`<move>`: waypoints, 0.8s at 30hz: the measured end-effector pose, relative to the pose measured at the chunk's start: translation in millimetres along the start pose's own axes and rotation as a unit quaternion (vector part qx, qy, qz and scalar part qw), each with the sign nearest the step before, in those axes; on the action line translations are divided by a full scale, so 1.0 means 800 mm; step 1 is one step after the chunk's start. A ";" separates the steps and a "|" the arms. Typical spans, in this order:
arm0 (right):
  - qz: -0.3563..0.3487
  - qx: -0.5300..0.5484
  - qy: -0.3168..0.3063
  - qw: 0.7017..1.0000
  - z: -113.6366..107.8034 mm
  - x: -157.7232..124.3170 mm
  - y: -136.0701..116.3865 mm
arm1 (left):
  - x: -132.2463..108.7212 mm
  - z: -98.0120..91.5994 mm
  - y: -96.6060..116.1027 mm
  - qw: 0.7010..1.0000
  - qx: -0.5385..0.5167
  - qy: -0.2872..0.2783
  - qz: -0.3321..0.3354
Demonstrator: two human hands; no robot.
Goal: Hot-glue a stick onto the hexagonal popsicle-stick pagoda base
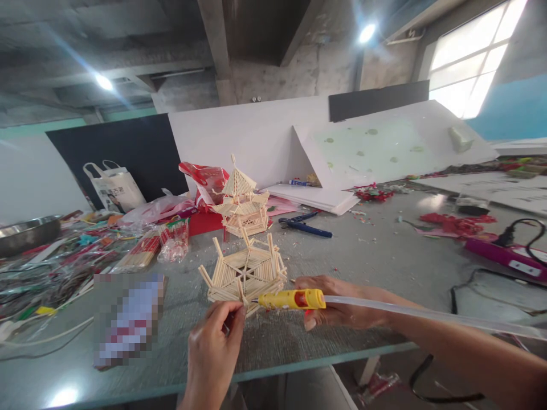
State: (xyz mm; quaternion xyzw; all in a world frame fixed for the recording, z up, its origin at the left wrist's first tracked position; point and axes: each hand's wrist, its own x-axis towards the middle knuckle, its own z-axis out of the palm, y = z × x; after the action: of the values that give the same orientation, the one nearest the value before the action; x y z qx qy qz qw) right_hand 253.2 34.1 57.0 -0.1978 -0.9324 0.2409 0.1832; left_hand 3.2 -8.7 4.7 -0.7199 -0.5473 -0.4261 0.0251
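Our left hand (pixel 216 341) pinches the lower end of a short upright stick (pixel 240 287) at the near edge of the hexagonal stick frame (pixel 262 273). Our right-hand grip (pixel 342 286) is closed around a yellow glue gun (pixel 282 299), its nozzle just beside the frame's near edge and a translucent glue stick (pixel 384 308) trailing from its back. The frame lies on our grey surface (pixel 363 267). Just beyond it stands a stick pagoda (pixel 243 219); beyond it to the right lie blue-handled pliers (pixel 310 228), and well to its right a purple power strip (pixel 506 259). Far behind it we have white boards (pixel 256 128) and a concrete wall (pixel 273 80). The tote bag (pixel 115 191), beyond the frame to the left, bears printing too small for us to read surely.
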 end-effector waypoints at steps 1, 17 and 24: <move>0.005 0.003 0.000 1.000 -0.001 -0.002 -0.001 | 0.000 0.000 0.000 1.000 -0.001 0.000 -0.001; 0.173 0.047 0.064 0.982 -0.021 -0.081 -0.016 | 0.000 0.000 0.004 0.999 0.016 -0.032 -0.040; 0.233 -0.069 0.128 0.962 -0.040 -0.117 0.004 | 0.000 -0.003 0.004 0.999 -0.001 -0.026 -0.034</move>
State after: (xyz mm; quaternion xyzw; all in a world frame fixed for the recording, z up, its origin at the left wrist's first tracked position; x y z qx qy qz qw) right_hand 348.3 6.1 58.6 -0.4504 -0.8439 0.1848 0.2255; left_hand 4.3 -11.3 7.6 -0.7117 -0.5714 -0.4086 -0.0044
